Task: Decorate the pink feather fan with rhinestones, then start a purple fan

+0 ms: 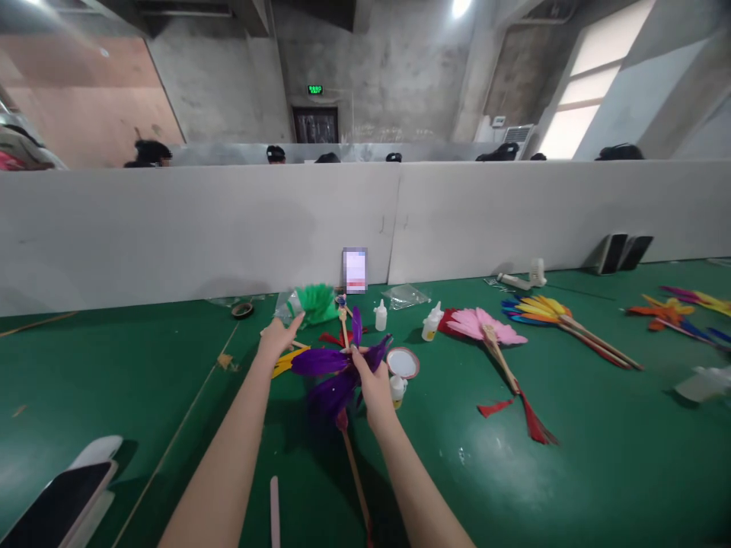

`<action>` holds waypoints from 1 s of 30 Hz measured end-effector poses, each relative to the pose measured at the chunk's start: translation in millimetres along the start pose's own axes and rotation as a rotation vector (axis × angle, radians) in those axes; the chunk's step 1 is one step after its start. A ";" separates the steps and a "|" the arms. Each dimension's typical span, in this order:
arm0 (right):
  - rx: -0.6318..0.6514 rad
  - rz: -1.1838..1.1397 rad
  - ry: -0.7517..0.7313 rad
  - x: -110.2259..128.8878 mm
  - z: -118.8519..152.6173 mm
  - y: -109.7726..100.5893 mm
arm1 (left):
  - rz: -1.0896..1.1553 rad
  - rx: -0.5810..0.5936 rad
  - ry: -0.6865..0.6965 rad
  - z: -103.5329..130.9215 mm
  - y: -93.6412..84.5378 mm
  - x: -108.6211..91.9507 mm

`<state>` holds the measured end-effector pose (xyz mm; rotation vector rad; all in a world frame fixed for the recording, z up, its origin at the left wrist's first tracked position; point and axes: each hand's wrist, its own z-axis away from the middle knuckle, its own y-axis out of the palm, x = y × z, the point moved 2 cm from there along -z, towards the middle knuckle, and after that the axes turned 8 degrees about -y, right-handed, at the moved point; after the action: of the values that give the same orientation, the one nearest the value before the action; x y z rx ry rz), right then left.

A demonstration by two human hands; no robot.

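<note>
My right hand (374,384) is closed on a purple feather flower (325,364), its thumb and fingers pinching near the flower's middle. A thin wooden stick (357,476) runs from under the flower towards me. My left hand (278,339) is held out to the left of it, index finger stretched towards a bundle of green feathers (318,304) in clear plastic. I see nothing held in that hand, though its underside is hidden. Yellow feathers (288,361) lie between the left hand and the purple flower. A round white lid or dish (403,363) sits beside my right hand.
White glue bottles (432,323) stand behind and beside the dish. A pink feather fan (485,327) and a multicoloured one (540,310) lie to the right. A phone (355,271) leans on the white partition (256,228). Black tape (243,310) is at back left; another phone (62,502) is at front left.
</note>
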<state>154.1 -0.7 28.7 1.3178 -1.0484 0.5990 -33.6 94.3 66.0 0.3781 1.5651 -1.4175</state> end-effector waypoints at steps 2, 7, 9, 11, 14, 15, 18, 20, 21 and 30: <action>-0.003 -0.009 0.008 -1.5 -1.1 -0.1 | -0.020 -0.055 0.018 11.1 4.3 11.8; -0.006 -0.020 0.028 -4.1 -2.9 -1.8 | 0.186 0.090 0.084 59.4 2.0 36.1; -0.003 -0.022 0.034 -3.7 -3.0 -2.7 | 0.448 0.258 0.022 72.1 1.0 42.1; 0.003 -0.024 0.038 -3.1 -2.5 -2.8 | 0.661 0.374 -0.025 78.6 1.8 45.4; 0.021 0.005 0.031 -2.3 -0.1 -1.0 | 0.746 0.425 0.006 82.6 9.1 46.3; 0.027 0.025 0.027 -2.1 0.9 -0.3 | 0.736 0.422 0.027 83.8 12.7 46.0; 0.039 0.084 0.012 -2.5 3.2 0.8 | 0.701 0.371 0.032 86.9 21.6 45.4; 0.060 0.120 -0.006 -3.4 4.0 1.1 | 0.691 0.314 0.010 87.5 22.6 45.9; 0.075 0.137 -0.014 -4.2 4.1 1.2 | 0.688 0.291 0.013 87.3 21.6 46.1; 0.177 0.159 -0.001 -10.3 2.9 2.8 | 0.735 0.190 0.103 85.2 9.3 47.2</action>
<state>146.4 -0.9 20.8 1.3959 -1.1287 0.8266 -13.1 4.0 34.2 1.0341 1.1780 -0.9683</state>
